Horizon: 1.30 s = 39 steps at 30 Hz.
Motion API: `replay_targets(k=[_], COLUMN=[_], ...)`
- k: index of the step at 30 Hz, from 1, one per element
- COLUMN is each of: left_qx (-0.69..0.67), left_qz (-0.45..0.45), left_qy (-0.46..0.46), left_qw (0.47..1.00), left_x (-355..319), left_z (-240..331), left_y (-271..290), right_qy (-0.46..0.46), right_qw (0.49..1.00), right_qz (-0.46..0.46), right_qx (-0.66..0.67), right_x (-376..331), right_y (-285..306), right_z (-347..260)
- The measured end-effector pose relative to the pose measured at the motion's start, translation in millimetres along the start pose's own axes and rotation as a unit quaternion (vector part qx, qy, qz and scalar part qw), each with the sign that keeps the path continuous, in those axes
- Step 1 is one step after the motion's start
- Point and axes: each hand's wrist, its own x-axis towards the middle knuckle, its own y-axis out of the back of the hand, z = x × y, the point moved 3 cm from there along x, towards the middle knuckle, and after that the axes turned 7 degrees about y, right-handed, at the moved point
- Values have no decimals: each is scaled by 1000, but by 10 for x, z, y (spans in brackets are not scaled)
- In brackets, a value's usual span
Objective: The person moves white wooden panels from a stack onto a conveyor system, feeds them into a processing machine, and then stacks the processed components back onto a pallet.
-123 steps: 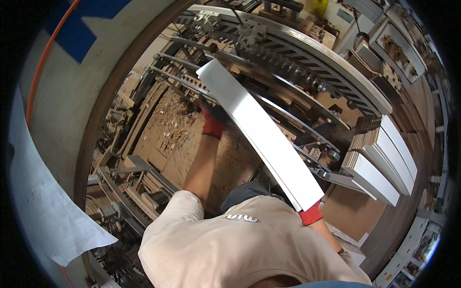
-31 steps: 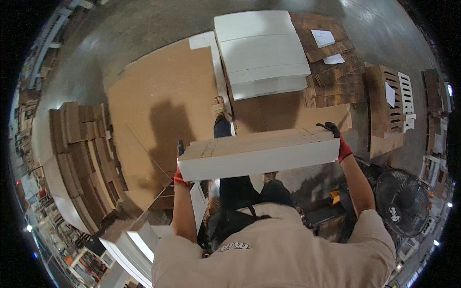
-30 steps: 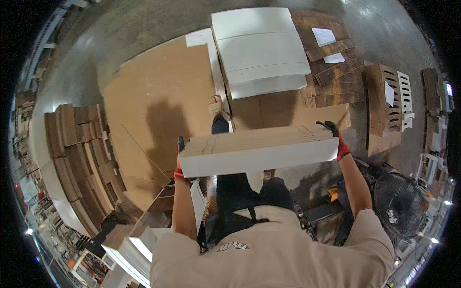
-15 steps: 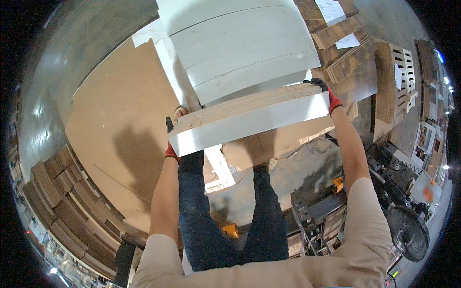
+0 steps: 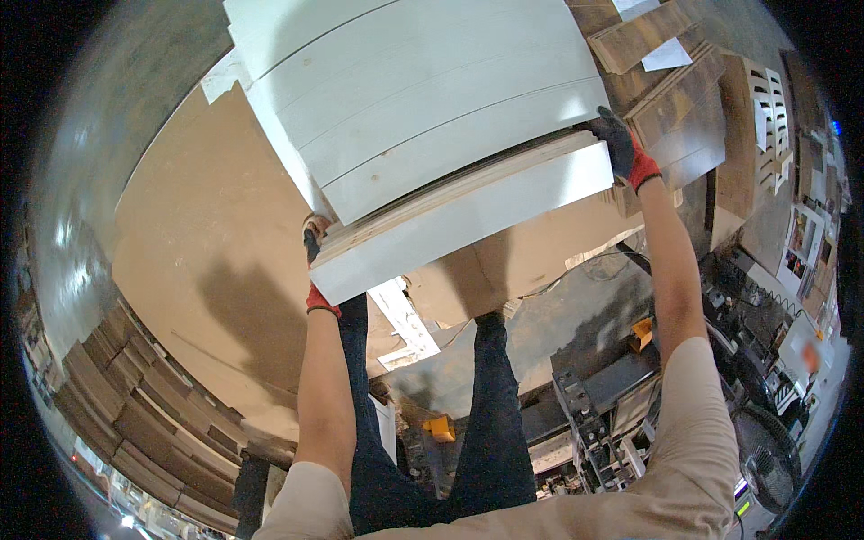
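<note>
A bundle of long boards [image 5: 468,216] with a white face and bare wood edges lies across in front of me, its left end lower in the picture. My left hand [image 5: 319,295], in a dark glove with a red cuff, is closed on the left end; most of its fingers are behind the boards. At the other end, my right hand [image 5: 623,151], gloved alike, grips the boards with its fingers over the far corner. Just beyond the bundle is a stack of wide white boards [image 5: 432,94], its near edge right alongside the bundle's far side.
A brown sheet [image 5: 207,225] covers the floor at left. Brown planks [image 5: 661,112] and a slotted wooden piece [image 5: 765,126] stand at right. Stacked brown boards [image 5: 135,405] lie at lower left. A black fan [image 5: 765,454] and machinery [image 5: 585,414] are at lower right.
Both hands have moved the board bundle away from me, up to the near edge of the white stack. It slants more now, and the gap to the stack has narrowed.
</note>
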Motion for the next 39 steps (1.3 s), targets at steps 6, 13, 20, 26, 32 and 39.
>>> replay_targets(k=[6,13,20,26,32,39], left_qx=[6,27,34,-17,20,-13], left_qz=[13,-7,8,44,-61,79], left_qy=[-27,-48,-69,7,-14,-137], left_qw=[1000,998,997,999,998,987], left_x=[-2,238,277,283,837,448], left_z=[-14,-42,-226,-251,-587,-231], left_y=[19,-196,-210,-362,142,92], right_qy=[84,184,166,80,201,136], right_qw=[872,949,700,770,805,752], right_qz=[296,191,52,233,368,279], right_qx=[380,172,693,589,419,581], right_x=[-1216,-424,-181,-239,-279,-660], right_y=[-80,-2250,-2176,-1968,-1710,-2679], right_z=[678,2352,1726,1750,1592,383])
